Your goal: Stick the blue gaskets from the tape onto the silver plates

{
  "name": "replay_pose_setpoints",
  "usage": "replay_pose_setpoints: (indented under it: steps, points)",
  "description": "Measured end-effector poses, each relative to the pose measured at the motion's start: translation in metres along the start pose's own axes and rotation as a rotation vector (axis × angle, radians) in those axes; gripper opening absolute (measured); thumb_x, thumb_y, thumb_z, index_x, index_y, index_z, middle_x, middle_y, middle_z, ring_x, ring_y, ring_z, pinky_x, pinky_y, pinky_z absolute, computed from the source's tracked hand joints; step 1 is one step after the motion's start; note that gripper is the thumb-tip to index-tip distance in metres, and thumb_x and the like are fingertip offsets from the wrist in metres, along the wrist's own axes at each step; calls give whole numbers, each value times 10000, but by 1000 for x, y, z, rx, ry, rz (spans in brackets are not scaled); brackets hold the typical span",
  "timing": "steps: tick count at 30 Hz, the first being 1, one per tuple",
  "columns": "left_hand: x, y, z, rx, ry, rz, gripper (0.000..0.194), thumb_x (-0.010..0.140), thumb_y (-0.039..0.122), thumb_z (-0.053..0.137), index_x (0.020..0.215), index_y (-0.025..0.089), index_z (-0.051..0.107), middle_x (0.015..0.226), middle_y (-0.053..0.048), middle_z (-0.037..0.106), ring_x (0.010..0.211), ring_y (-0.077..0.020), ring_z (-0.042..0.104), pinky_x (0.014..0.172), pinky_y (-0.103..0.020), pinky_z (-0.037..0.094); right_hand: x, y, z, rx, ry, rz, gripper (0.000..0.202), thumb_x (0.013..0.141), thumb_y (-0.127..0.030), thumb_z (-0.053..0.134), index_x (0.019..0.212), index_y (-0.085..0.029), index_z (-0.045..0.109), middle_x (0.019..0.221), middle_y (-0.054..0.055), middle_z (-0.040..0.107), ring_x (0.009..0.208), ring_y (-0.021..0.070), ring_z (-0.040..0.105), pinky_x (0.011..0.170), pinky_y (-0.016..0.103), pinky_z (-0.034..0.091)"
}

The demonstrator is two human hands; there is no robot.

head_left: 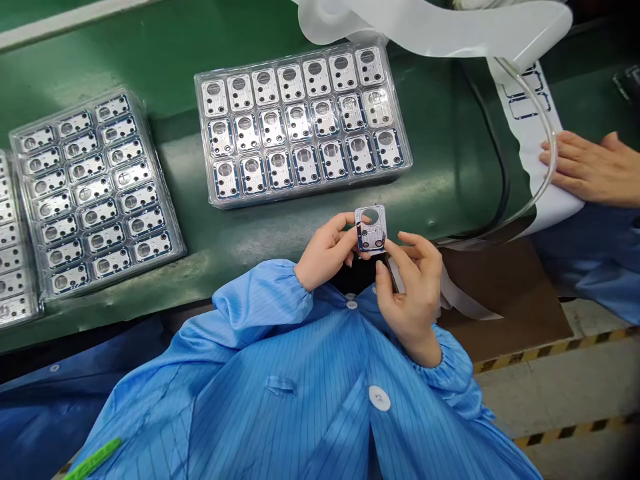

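A small silvery plate (371,231) with a large round hole near its top and two small dark-rimmed holes below is held up in front of my chest. Dark blue strips show along its lower edges. My left hand (325,252) pinches it by the left side. At its lower right corner, the index fingertip of my right hand (413,283) touches it, while the thumb is apart below. Beyond my hands lies a clear plastic tray (304,191) with rows of similar plates, many edged with dark blue outlines.
Another tray (173,250) of plates stands on the green table (240,253), with part of a third tray (33,310) at far left. At right, a co-worker's hand (595,167) rests on a white sheet (525,143) with dark blue outlines. A clear tube (554,157) and white film (440,30) are nearby.
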State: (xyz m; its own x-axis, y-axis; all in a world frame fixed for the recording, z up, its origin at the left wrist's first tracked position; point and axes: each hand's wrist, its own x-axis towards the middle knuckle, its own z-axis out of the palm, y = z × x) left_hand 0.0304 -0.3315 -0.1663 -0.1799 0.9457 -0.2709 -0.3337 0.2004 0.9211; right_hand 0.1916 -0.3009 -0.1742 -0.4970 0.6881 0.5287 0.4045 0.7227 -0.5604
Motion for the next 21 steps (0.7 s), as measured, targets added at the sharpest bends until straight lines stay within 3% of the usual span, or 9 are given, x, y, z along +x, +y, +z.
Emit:
replay_pose_setpoints:
  steps: [7,12,21]
  points:
    - [0,-1,-1,33,-14,-21,264,961,284,540,1170,130,588,700,-3,648,574,-81,621,465,-144,420,3,3,-4,90,-12,42,375,896,-134,581,1253,-231,644,1207,112,604,1125,265,622,949,463,554]
    - [0,1,-1,50,-32,-29,289,963,269,522,1203,120,585,660,-5,647,518,-74,583,455,-149,407,5,4,-5,64,-12,34,336,904,-138,572,1219,-215,662,1163,113,637,1087,258,648,942,455,559]
    - [1,-1,-2,59,-37,-20,291,962,265,516,1205,126,592,712,-18,647,594,-99,646,461,-151,417,0,11,0,-71,44,-39,351,898,-126,585,1223,-230,663,1076,100,683,965,234,687,866,390,574]
